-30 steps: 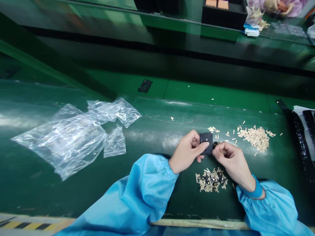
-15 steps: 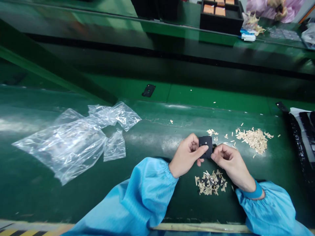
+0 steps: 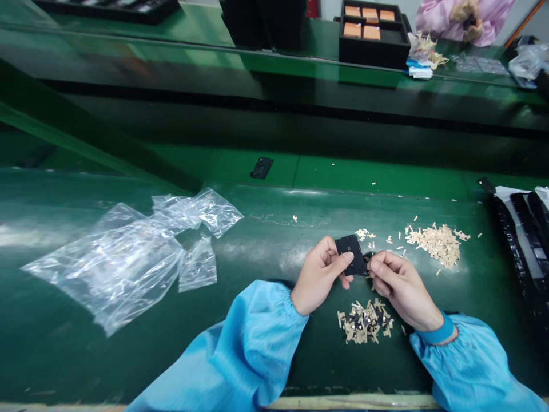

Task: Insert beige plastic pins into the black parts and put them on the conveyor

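Note:
My left hand [image 3: 321, 269] grips a thin black plastic plate [image 3: 349, 252], thumb on top and fingers beneath. At the plate's right edge, my right hand [image 3: 394, 280] is closed in a pinch. A small dark and tan bit shows by its fingertips, too small and too covered to name. Just below both hands lies a pile of small tan and black strips [image 3: 364, 323]. Beyond my right hand is a heap of small tan pieces [image 3: 440, 245], with several loose ones [image 3: 364, 234] scattered toward the plate.
Clear plastic bags [image 3: 124, 257] lie on the green bench [image 3: 257, 252] at left. Another black plate [image 3: 261, 167] rests farther back. Black trays [image 3: 521, 229] stand at right. On the far shelf are a black box [image 3: 373, 48] with orange blocks and a person in pink [image 3: 493, 23].
The black plate has turned in my left hand and tilts more now. My right hand stays pinched at its right edge. The whole view has shifted slightly, showing more of the far shelf.

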`<state>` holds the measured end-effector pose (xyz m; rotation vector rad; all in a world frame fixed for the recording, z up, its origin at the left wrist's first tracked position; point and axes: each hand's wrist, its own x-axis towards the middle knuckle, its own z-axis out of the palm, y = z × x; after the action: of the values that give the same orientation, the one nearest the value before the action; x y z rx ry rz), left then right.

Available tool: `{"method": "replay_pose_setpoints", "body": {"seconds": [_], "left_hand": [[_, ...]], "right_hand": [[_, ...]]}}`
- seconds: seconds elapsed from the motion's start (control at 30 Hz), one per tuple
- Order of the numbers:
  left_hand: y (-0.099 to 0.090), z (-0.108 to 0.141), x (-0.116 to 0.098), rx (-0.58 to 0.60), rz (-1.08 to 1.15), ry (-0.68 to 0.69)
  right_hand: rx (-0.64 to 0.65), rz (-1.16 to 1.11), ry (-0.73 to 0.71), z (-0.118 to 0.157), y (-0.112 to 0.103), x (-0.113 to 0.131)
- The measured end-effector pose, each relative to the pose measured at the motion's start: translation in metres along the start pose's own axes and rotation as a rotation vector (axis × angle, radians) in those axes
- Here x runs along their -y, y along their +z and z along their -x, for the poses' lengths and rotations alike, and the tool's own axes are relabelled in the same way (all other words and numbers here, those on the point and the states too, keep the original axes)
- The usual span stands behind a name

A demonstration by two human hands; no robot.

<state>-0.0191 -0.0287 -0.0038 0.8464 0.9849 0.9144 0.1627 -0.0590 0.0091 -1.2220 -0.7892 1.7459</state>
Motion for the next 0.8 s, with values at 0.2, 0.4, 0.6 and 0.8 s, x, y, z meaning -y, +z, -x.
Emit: {"method": "replay_pose_setpoints", "body": {"seconds": [0.2, 0.4, 0.6, 0.8], "left_hand": [[0.0005, 0.0011, 0.0013, -0.001, 0.000, 0.004], [0.0016, 0.0032, 0.0031, 0.005, 0.013, -0.006], [0.0038, 0.0031, 0.0011, 0.040, 0.080, -0.007], [0.0043, 0.0044, 0.0024, 0.102, 0.131, -0.024]], "right_hand": [[-0.018, -0.048, -0.023, 0.0015, 0.0031, 0.0017], [0.041, -0.004, -0.001, 0.0038, 0.0017, 0.0000], [0.084, 0.010, 0.002, 0.0048, 0.0014, 0.0007], [0.196, -0.062, 0.030, 0.0040, 0.0011, -0.0016]]}}
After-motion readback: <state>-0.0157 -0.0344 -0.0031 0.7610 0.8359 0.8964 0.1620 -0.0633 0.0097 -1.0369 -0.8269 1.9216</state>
